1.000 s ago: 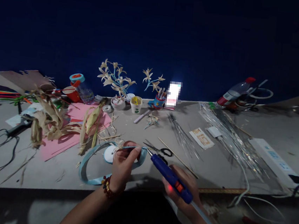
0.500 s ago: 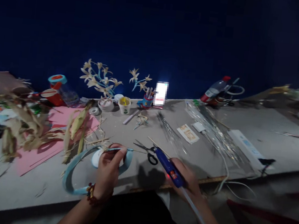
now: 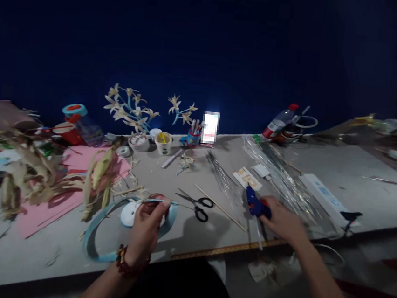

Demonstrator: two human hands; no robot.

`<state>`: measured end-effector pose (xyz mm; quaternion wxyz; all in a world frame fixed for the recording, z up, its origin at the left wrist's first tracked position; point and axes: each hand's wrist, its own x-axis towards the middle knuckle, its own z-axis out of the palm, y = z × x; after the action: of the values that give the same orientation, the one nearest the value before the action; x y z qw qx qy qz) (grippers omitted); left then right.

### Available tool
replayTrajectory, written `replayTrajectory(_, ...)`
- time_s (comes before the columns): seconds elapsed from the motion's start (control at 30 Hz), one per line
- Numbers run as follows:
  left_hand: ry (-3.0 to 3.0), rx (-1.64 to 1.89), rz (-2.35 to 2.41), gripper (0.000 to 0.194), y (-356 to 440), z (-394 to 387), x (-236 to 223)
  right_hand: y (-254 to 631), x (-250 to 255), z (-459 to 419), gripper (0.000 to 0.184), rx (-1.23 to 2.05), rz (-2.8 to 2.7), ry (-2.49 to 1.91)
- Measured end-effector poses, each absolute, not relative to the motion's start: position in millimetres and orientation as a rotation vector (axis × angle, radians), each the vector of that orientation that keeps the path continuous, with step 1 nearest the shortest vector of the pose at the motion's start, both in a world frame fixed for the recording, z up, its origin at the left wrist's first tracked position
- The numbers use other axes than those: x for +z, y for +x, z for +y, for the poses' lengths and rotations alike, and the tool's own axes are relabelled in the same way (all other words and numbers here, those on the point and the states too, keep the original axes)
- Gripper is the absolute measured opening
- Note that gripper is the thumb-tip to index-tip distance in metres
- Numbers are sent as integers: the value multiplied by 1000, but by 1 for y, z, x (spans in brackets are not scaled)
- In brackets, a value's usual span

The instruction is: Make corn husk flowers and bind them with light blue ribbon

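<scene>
Left hand [image 3: 146,223] pinches the blue ribbon [image 3: 94,232] over the near edge of the bench [image 3: 171,179], beside its white spool [image 3: 129,213]. Right hand [image 3: 283,220] grips the glue gun [image 3: 254,203], nozzle by the printed card [image 3: 246,178]. I'd use a light, steady pinch, ribbon flat and taut, fingertips away from hot glue. Open scissors [image 3: 196,202] and wooden stick [image 3: 224,208] lie between your hands; lift the gun over both. Loose ribbon loop could snag your left wrist.
</scene>
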<state>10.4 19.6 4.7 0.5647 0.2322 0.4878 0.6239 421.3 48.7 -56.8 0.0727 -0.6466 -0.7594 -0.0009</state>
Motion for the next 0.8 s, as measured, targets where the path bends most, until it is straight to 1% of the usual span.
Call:
replayTrajectory(0.07,556,1454,1163,31,12,19,5,435,-58,56,33,88,-2444,-1831)
replayTrajectory(0.13,575,1452,1158,30,13,20,6,433,-53,59,34,-13,-2456,-1775)
replayTrajectory(0.17,586,1457,1147,30,14,20,6,424,-48,57,34,-141,-2389,-1737)
replayTrajectory(0.27,612,1449,1120,27,17,21,6,363,-25,39,23,-456,-2092,-1420)
replayTrajectory(0.3,625,1439,1117,26,19,20,6,334,-18,32,24,-484,-2022,-1261)
replayTrajectory(0.4,665,1415,1101,24,23,18,7,250,-2,18,28,-409,-2022,-805)
replayTrajectory(0.47,686,1415,1071,23,25,14,9,210,2,17,25,-341,-2027,-664)
replayTrajectory(0.57,717,1413,1035,22,25,9,11,183,3,20,24,-334,-1968,-616)
replayTrajectory(0.8,794,1416,1056,24,20,3,8,180,3,23,28,-365,-1919,-627)
